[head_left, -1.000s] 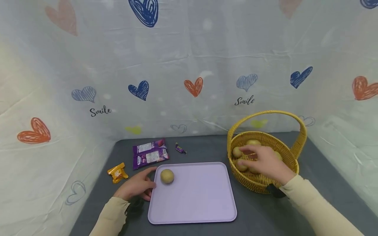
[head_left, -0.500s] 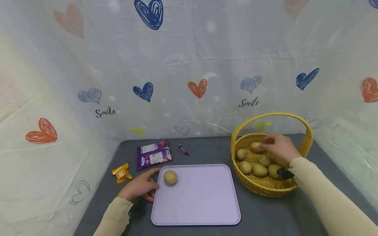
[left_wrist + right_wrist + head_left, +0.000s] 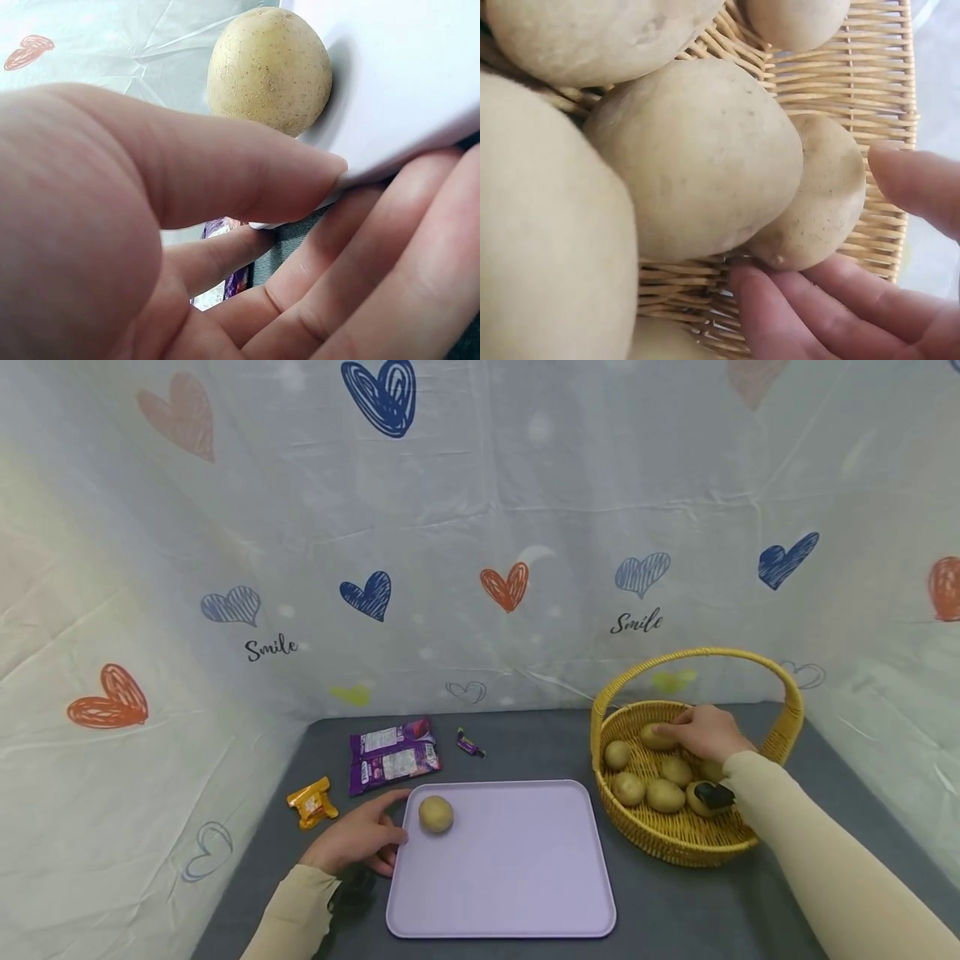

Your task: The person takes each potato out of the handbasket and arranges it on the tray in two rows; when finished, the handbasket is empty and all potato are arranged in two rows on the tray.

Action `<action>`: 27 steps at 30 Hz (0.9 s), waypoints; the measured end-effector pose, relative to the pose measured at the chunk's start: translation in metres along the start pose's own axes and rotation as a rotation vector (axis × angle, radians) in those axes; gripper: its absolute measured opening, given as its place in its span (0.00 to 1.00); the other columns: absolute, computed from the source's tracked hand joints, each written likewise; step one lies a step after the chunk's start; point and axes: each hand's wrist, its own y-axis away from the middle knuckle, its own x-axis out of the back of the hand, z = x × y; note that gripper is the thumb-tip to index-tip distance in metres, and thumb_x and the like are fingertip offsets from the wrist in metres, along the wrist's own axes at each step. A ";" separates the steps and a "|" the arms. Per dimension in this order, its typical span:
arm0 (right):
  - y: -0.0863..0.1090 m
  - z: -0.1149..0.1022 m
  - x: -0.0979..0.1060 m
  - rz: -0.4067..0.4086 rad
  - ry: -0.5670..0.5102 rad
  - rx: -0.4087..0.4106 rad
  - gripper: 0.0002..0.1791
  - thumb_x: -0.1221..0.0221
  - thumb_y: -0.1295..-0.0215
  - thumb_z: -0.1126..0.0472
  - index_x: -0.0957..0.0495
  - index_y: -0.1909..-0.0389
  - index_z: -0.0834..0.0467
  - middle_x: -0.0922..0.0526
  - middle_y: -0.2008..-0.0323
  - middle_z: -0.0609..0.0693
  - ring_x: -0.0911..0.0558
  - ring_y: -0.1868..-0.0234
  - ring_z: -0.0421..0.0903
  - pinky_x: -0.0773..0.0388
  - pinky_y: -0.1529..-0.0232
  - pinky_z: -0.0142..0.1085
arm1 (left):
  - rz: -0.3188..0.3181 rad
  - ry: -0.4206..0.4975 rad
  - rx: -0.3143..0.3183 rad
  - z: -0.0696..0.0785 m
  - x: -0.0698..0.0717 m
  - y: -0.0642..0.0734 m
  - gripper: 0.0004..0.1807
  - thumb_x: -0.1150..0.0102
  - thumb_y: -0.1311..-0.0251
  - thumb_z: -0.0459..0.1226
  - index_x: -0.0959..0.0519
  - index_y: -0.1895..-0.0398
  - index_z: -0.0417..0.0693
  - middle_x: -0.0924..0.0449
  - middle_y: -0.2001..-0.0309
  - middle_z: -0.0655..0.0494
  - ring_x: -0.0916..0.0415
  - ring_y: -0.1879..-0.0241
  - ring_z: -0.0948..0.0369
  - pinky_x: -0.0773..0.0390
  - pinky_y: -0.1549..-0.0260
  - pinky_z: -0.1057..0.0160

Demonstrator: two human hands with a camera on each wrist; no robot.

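Note:
My left hand (image 3: 360, 837) holds the left rim of a lilac tray (image 3: 517, 868); in the left wrist view its thumb lies on the rim with the fingers below. One round potato (image 3: 436, 814) sits in the tray's far left corner. Over on the right, my right hand (image 3: 708, 732) reaches into a yellow wicker basket (image 3: 675, 853). Its thumb and fingers are round a small potato (image 3: 825, 195) near the basket's far side. Several other potatoes (image 3: 664, 796) lie in the basket, some partly hidden by my right sleeve and a black wrist device.
Purple snack packets (image 3: 395, 756) lie behind the tray, with a small purple wrapped sweet (image 3: 470, 742) beside them. An orange wrapped snack (image 3: 312, 802) is left of the tray. The basket's tall handle (image 3: 697, 652) arches above the opening. A heart-printed cloth (image 3: 480, 527) hangs behind the table.
My right hand has moved from above the basket's left potatoes to the potato at its far side and closed round it. The left hand stays at the tray rim. The head view has shifted slightly.

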 end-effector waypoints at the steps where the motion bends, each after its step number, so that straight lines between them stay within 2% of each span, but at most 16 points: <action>1: -0.001 0.000 0.000 0.004 -0.002 0.000 0.38 0.42 0.23 0.34 0.16 0.39 0.67 0.16 0.39 0.71 0.17 0.43 0.69 0.15 0.51 0.54 | -0.001 0.000 0.000 0.000 0.000 0.000 0.45 0.32 0.33 0.34 0.41 0.15 0.48 0.21 0.66 0.43 0.19 0.76 0.55 0.08 0.74 0.50; 5: -0.003 0.001 -0.001 0.027 -0.025 -0.005 0.32 0.39 0.24 0.38 0.13 0.48 0.65 0.11 0.56 0.62 0.18 0.58 0.56 0.22 0.62 0.41 | -0.002 0.002 0.001 0.000 0.000 -0.001 0.45 0.32 0.33 0.34 0.41 0.15 0.48 0.21 0.67 0.44 0.19 0.76 0.55 0.08 0.74 0.50; 8: -0.004 0.001 -0.001 0.033 -0.041 -0.013 0.29 0.37 0.26 0.38 0.12 0.55 0.64 0.14 0.64 0.56 0.21 0.61 0.52 0.24 0.64 0.38 | 0.000 0.000 -0.001 0.000 0.000 -0.001 0.45 0.32 0.33 0.34 0.41 0.15 0.48 0.21 0.67 0.44 0.20 0.77 0.55 0.08 0.74 0.51; 11: -0.003 0.000 0.000 0.028 -0.061 -0.021 0.29 0.35 0.29 0.35 0.14 0.61 0.60 0.16 0.66 0.52 0.21 0.60 0.52 0.24 0.64 0.38 | 0.001 -0.004 -0.003 0.001 0.001 -0.001 0.45 0.32 0.33 0.34 0.40 0.15 0.49 0.21 0.67 0.44 0.20 0.77 0.55 0.08 0.74 0.51; 13: -0.003 0.000 0.000 0.014 -0.083 -0.026 0.30 0.33 0.31 0.34 0.14 0.61 0.60 0.15 0.63 0.54 0.20 0.58 0.53 0.22 0.62 0.38 | -0.001 -0.003 -0.004 0.001 0.001 -0.001 0.44 0.32 0.33 0.34 0.40 0.15 0.49 0.21 0.67 0.44 0.19 0.77 0.55 0.08 0.74 0.51; 15: -0.002 0.000 0.000 0.002 -0.105 -0.020 0.34 0.31 0.34 0.33 0.13 0.52 0.62 0.13 0.52 0.60 0.18 0.52 0.57 0.18 0.57 0.41 | -0.002 -0.001 -0.004 0.001 0.001 -0.001 0.44 0.32 0.33 0.34 0.40 0.15 0.49 0.21 0.67 0.44 0.19 0.77 0.55 0.08 0.74 0.51; 19: -0.002 0.000 0.000 -0.051 -0.120 -0.012 0.45 0.31 0.34 0.33 0.20 0.34 0.67 0.21 0.34 0.70 0.19 0.39 0.65 0.15 0.45 0.52 | -0.004 0.005 -0.005 0.001 0.002 0.000 0.45 0.32 0.33 0.34 0.41 0.15 0.48 0.21 0.67 0.44 0.20 0.77 0.55 0.08 0.74 0.51; 22: -0.003 0.000 -0.001 -0.089 -0.097 -0.001 0.46 0.32 0.32 0.34 0.23 0.30 0.68 0.24 0.31 0.72 0.21 0.35 0.69 0.17 0.39 0.60 | -0.005 0.006 -0.004 0.001 0.002 0.000 0.45 0.32 0.33 0.34 0.41 0.15 0.48 0.21 0.67 0.44 0.20 0.77 0.55 0.08 0.74 0.51; 27: -0.002 -0.002 -0.002 -0.084 -0.058 0.022 0.44 0.33 0.30 0.36 0.22 0.31 0.69 0.24 0.30 0.73 0.23 0.33 0.73 0.19 0.36 0.63 | -0.004 0.001 0.000 0.000 0.001 0.000 0.45 0.32 0.33 0.35 0.41 0.15 0.49 0.21 0.67 0.44 0.20 0.77 0.55 0.08 0.73 0.50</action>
